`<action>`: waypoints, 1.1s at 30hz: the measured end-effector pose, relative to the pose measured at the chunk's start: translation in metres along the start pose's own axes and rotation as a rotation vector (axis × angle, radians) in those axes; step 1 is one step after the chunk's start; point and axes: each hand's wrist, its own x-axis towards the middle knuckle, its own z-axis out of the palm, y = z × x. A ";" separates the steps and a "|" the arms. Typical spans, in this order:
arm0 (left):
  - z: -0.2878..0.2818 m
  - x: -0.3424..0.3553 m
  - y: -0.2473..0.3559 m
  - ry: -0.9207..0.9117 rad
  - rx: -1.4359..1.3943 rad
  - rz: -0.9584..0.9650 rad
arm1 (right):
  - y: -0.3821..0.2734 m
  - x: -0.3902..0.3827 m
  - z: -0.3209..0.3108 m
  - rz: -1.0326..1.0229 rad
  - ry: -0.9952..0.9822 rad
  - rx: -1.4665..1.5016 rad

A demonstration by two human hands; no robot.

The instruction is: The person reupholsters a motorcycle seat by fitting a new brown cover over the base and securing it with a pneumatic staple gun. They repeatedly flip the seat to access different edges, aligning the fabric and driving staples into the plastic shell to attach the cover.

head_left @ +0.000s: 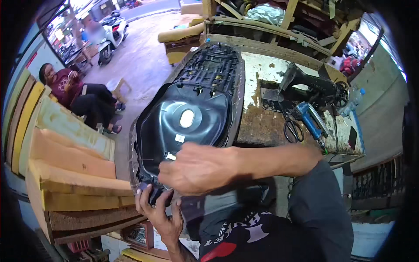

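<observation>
A long motorcycle seat (166,113) lies upside down in front of me, its black plastic base facing up. Dark cover material (238,94) runs around its rim. My left hand (159,214) grips the seat's near end, fingers curled over the edge by a dark piece at the rim. Just above, my right hand (192,168) is closed over the near part of the base, with the forearm crossing from the right. Its fingertips are hidden, so what they hold cannot be made out. A small white label (179,138) sits on the base.
On the worn table (257,129) at right are a black sewing machine (305,85), scissors (293,131), a blue staple gun (312,122) and a plastic bottle (355,98). Foam slabs (78,174) stack at left. A person (80,91) sits beyond them; a scooter (113,35) stands farther back.
</observation>
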 end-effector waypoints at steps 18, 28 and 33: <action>0.050 -0.009 0.058 0.125 0.053 0.169 | 0.030 -0.231 -0.009 1.199 0.411 -0.357; 0.058 -0.008 0.060 0.177 0.015 0.181 | -0.083 -0.091 -0.027 0.881 -0.174 0.006; 0.064 -0.008 0.056 0.219 -0.005 0.180 | -0.075 -0.079 -0.033 0.823 -0.270 -0.086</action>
